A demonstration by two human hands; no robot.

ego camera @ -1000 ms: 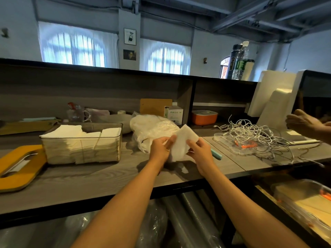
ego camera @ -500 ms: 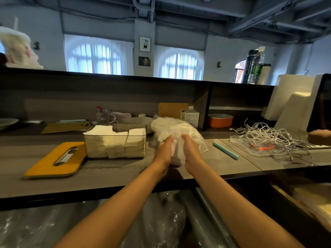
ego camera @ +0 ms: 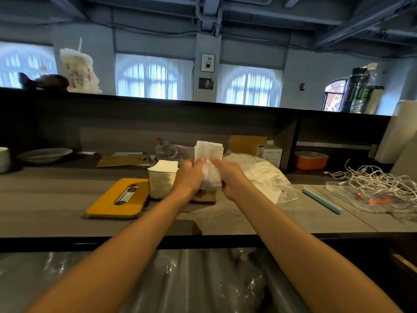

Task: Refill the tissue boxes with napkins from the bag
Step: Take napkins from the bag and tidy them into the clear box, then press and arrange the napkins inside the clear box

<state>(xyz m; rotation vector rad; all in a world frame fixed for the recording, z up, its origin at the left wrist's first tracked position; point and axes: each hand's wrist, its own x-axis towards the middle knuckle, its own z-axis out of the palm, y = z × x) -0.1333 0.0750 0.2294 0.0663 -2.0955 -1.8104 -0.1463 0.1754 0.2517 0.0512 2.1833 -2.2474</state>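
No writing could be read on the small white carton (ego camera: pixel 272 154) at the back; its print was too blurred. A soft white stack of folded paper napkins (ego camera: pixel 208 154) stood upright over the clear, rectangular plastic tissue box (ego camera: pixel 161 185), pinched from either side by the left hand (ego camera: pixel 191 175) and the right hand (ego camera: pixel 225 175), thumbs pressed on its near face. The crinkled translucent plastic bag (ego camera: pixel 259 175) lay just right on the grey wood-grain counter (ego camera: pixel 56 199); a flat orange lid with a metal slot (ego camera: pixel 119 198) lay left.
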